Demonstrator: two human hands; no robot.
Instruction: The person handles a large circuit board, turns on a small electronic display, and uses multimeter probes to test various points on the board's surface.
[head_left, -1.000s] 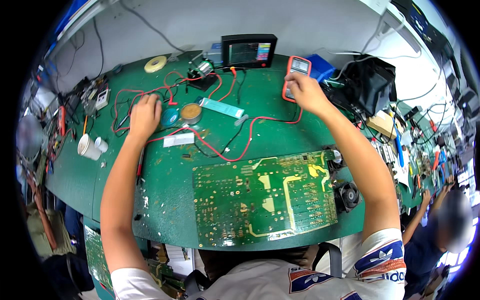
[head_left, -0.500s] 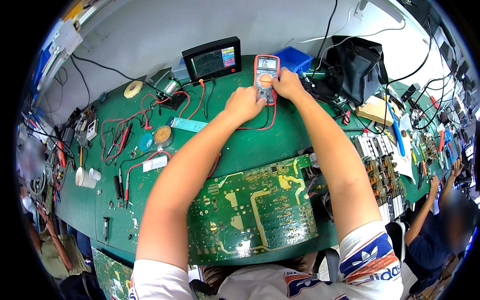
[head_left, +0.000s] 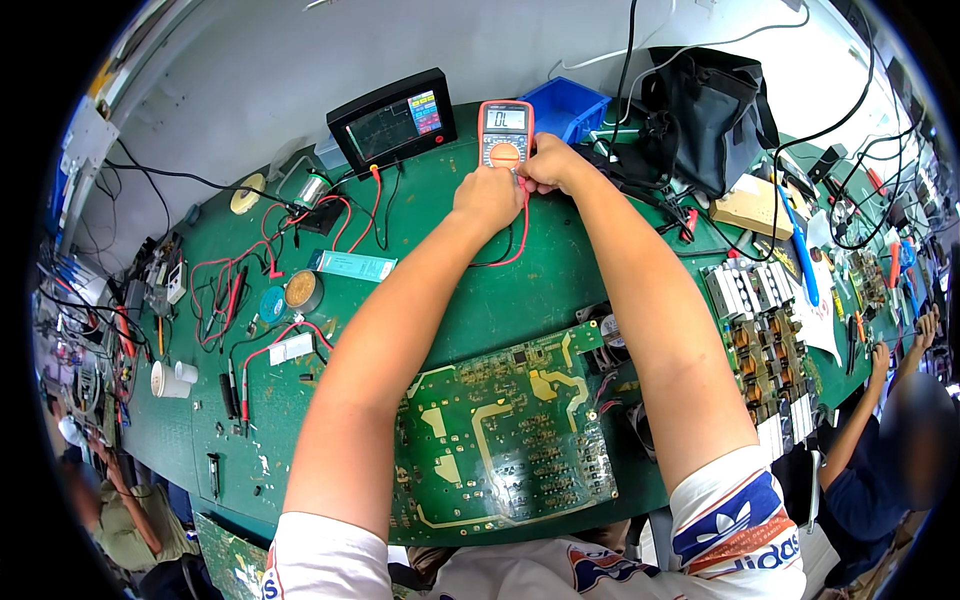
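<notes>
An orange-cased digital multimeter point(head_left: 505, 128) sits upright at the back of the green workbench point(head_left: 220, 400). My left hand point(head_left: 485, 200) is closed on its lower end, fingers partly hidden. My right hand point(head_left: 555, 162) is beside its lower right, fingertips closed around the red test lead plug point(head_left: 524, 188). Red and black leads run down from there. A large green circuit board point(head_left: 505, 445) lies between my forearms, with a fan point(head_left: 612, 333) at its right edge.
A black-framed screen point(head_left: 390, 120), blue bin point(head_left: 565, 108) and black bag point(head_left: 690, 115) line the back. Solder tins point(head_left: 303, 289), tangled leads and cups point(head_left: 166, 379) are left; electronic assemblies point(head_left: 760, 350) are right. Other people point(head_left: 900, 440) work at both sides.
My left hand has moved from the loose leads up and right to the multimeter. My right hand has moved slightly left along it. The meter now appears further left and higher in view.
</notes>
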